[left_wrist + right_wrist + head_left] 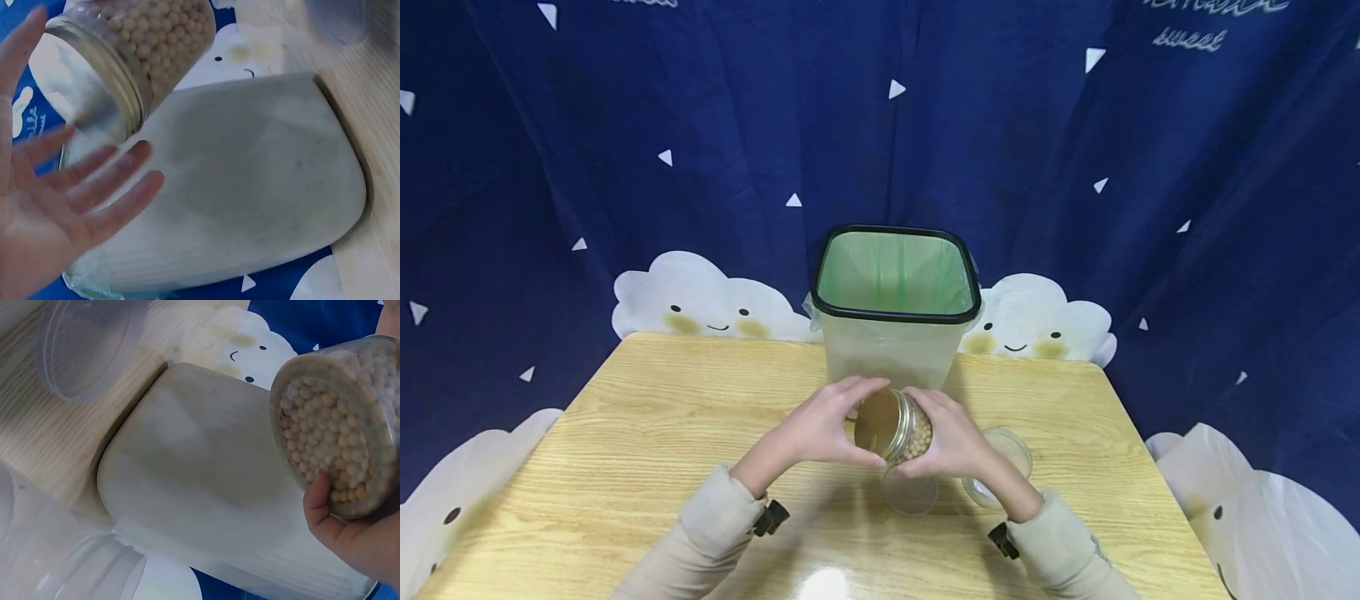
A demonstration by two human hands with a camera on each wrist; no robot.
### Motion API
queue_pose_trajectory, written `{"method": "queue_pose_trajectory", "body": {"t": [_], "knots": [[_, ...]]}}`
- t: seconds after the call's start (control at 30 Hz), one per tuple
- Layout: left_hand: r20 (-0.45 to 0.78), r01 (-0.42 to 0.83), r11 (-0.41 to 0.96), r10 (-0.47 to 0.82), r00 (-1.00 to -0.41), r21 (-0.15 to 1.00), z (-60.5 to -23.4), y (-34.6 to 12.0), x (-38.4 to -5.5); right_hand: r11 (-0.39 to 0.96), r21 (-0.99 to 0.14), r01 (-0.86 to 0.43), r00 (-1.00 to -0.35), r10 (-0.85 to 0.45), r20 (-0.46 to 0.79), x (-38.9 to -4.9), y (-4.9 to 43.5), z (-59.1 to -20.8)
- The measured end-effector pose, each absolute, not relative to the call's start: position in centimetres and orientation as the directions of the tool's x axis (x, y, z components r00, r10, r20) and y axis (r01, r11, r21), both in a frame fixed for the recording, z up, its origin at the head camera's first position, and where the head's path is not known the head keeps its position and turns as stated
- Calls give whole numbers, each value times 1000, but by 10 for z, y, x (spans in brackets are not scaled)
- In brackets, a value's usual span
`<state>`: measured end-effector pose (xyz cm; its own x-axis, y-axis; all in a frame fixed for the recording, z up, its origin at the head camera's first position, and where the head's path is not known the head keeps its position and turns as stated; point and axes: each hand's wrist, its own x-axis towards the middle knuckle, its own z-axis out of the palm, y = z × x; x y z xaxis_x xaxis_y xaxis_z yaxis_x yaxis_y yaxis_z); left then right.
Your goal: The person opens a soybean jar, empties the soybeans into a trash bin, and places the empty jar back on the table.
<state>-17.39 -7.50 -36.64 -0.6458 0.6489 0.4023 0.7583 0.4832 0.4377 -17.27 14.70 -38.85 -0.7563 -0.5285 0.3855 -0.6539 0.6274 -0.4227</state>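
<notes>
A clear jar (919,429) of small round beige beans lies tilted on its side between my hands, above the table. Its metal lid (877,422) with a gold rim faces left. My right hand (953,433) grips the jar near its base, and in the right wrist view a fingertip lies over the jar's bottom (325,437). My left hand (823,427) is spread around the lid. In the left wrist view, the left fingers (122,169) are extended and slightly blurred, close beside the lid's edge.
Behind the hands stands a whitish bin (891,346) with a black rim and green liner. A round clear plastic lid (910,496) lies on the wooden table (647,467) below the jar. A clear plastic container (94,565) is to the right, partly behind the right forearm.
</notes>
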Motion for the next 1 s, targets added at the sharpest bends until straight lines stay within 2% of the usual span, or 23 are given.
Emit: {"method": "queue_pose_trajectory", "body": {"t": [0.1, 0.2, 0.3, 0.57, 0.77, 1.0], "knots": [[375, 799, 457, 714, -591, 390, -365, -78, -174, 629, -410, -661, -750, -531, 394, -174, 149, -389], [400, 853, 409, 758, -515, 323, -366, -78, -176, 628, -408, -662, -749, -534, 393, -174, 149, -390], [438, 870, 393, 754, -490, 296, -367, -77, -178, 625, -410, -664, -747, -538, 391, -174, 149, -390], [424, 764, 437, 647, -634, 475, -371, -77, -176, 639, -430, -637, -770, -512, 381, -173, 147, -392], [399, 749, 435, 651, -645, 500, -370, -78, -175, 635, -447, -631, -776, -499, 386, -173, 148, -392], [363, 704, 480, 623, -693, 523, -366, -88, -173, 620, -488, -614, -789, -486, 375, -172, 150, -390]]}}
